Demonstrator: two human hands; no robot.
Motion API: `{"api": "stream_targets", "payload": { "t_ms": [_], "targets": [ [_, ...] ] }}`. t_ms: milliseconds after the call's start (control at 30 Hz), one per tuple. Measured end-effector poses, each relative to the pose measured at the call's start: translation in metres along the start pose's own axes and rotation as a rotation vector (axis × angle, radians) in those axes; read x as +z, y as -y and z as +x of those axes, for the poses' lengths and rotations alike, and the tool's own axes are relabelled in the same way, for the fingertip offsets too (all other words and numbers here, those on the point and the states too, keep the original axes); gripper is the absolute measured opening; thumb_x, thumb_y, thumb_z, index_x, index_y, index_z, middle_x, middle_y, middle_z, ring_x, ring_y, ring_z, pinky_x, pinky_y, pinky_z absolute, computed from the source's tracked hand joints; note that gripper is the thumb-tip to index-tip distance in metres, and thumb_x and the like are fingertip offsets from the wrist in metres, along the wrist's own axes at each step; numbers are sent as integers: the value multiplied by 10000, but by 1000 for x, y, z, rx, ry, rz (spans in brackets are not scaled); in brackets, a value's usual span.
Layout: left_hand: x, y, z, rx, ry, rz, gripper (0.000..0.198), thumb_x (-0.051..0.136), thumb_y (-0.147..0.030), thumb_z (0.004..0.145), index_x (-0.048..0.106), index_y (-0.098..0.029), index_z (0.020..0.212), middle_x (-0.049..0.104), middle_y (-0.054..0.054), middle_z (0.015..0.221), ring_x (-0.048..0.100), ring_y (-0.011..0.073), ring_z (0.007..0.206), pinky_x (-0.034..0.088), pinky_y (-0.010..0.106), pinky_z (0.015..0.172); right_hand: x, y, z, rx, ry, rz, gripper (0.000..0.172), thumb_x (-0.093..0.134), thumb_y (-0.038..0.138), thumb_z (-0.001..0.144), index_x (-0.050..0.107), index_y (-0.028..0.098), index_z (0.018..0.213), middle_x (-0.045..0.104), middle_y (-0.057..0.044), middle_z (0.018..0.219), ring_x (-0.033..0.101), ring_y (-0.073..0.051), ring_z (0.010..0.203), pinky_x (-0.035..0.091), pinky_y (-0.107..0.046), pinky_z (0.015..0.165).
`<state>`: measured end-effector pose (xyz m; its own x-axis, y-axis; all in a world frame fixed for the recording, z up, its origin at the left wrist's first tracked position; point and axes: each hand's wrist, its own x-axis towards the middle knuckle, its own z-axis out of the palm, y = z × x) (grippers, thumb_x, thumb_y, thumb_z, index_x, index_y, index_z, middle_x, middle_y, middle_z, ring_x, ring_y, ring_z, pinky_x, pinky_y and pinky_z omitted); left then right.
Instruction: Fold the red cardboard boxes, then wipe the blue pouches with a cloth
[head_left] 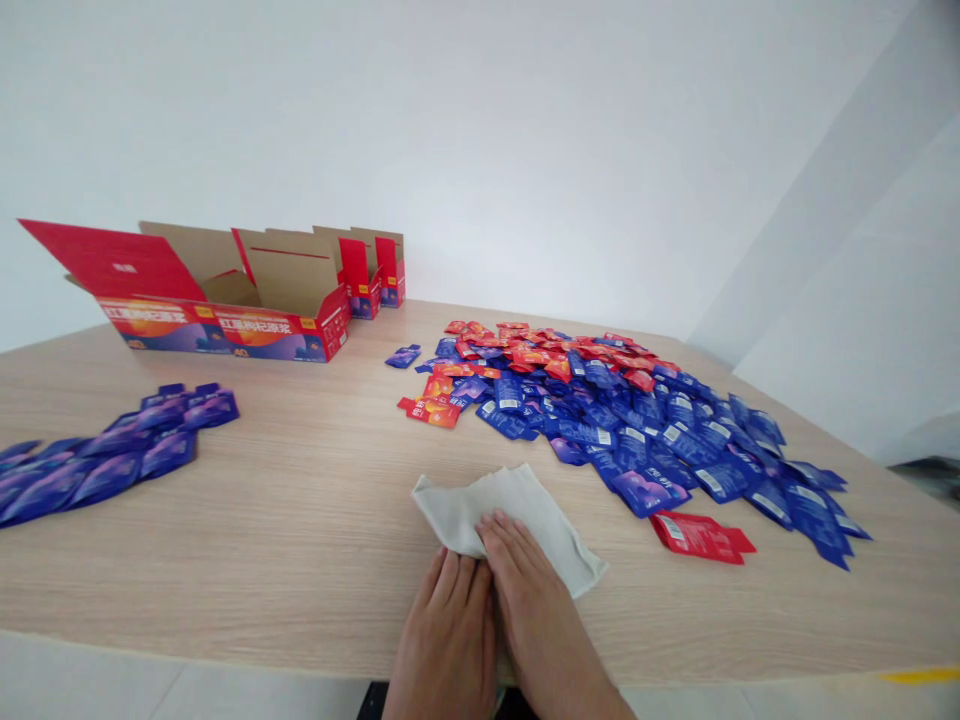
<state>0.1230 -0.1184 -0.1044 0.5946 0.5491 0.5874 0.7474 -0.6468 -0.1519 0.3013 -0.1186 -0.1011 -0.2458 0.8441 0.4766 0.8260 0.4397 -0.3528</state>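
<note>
A light grey-white cloth (551, 525) lies partly creased near the table's front edge. My right hand (536, 610) rests on its lower left part, palm down, fingers stretched out flat. Close beside it, touching it, my left hand (450, 630) has its fingers together and bent at the cloth's near edge, holding that edge; the fingertips are partly hidden. To the right of the cloth a red pouch (697, 537) lies alone, next to a large heap of blue pouches (637, 430) with red pouches (544, 350) mostly at the back.
Open red and blue cartons (281, 335) stand at the back left of the wooden table (300, 560), with smaller open boxes (392, 275) beyond them. Overlapping blue-purple pouches (120, 455) lie in rows at the left. A pale wall (525, 150) rises behind the table.
</note>
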Motion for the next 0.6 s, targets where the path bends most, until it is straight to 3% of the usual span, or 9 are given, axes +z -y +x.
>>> {"api": "stream_targets", "payload": {
  "t_ms": [67, 200, 267, 333, 467, 533, 600],
  "targets": [
    [0, 1, 0, 3, 6, 2, 603, 465, -167, 899, 492, -70, 1494, 644, 94, 1471, 573, 259, 1368, 471, 396, 1121, 3, -9, -2, -20, 25, -45, 575, 394, 15, 949, 603, 167, 1462, 614, -123, 1513, 570, -242, 1416, 508, -470, 1174],
    [3, -1, -4, -63, 5, 15, 666, 481, -181, 925, 386, -78, 1576, 544, 104, 1576, 489, 239, 1461, 464, 360, 1135, -25, -49, -21, 230, -76, -203, 465, 390, 123, 1017, 636, 99, 1411, 668, -199, 1427, 638, -300, 1341, 539, -518, 1131],
    [5, -2, -5, -67, 5, 15, 678, 484, -187, 928, 368, -77, 1587, 533, 115, 1583, 487, 245, 1466, 462, 367, 1141, -35, -51, -21, 302, -116, -207, 441, 381, 209, 1061, 645, 102, 1398, 689, -207, 1394, 663, -310, 1308, 549, -527, 1115],
    [5, -1, -6, -64, 1, 22, 687, 476, -175, 919, 364, -72, 1588, 526, 130, 1586, 496, 254, 1459, 467, 378, 1138, -30, -33, -14, 273, -127, -142, 446, 381, 235, 1076, 613, 132, 1442, 663, -182, 1440, 632, -293, 1349, 536, -513, 1131],
    [0, 1, -3, 7, 2, 23, 640, 434, -176, 919, 431, -86, 1553, 625, 115, 1491, 578, 259, 1374, 486, 405, 1115, 0, 4, 4, 13, -18, -23, 540, 393, 63, 995, 573, 181, 1491, 615, -118, 1514, 554, -244, 1430, 506, -475, 1171],
    [-1, 2, -2, 13, 8, 31, 622, 436, -177, 922, 456, -87, 1537, 625, 101, 1494, 578, 256, 1375, 486, 396, 1116, 1, -2, 3, -15, 34, -64, 584, 387, -3, 939, 609, 169, 1451, 636, -121, 1490, 576, -246, 1410, 510, -477, 1167],
    [0, 1, -2, -25, 8, 42, 646, 455, -171, 915, 431, -84, 1554, 568, 98, 1553, 535, 248, 1423, 483, 377, 1121, -10, -23, -6, 83, 15, -154, 578, 397, -4, 926, 623, 153, 1434, 651, -144, 1468, 607, -268, 1379, 523, -489, 1152]
  ]
}}
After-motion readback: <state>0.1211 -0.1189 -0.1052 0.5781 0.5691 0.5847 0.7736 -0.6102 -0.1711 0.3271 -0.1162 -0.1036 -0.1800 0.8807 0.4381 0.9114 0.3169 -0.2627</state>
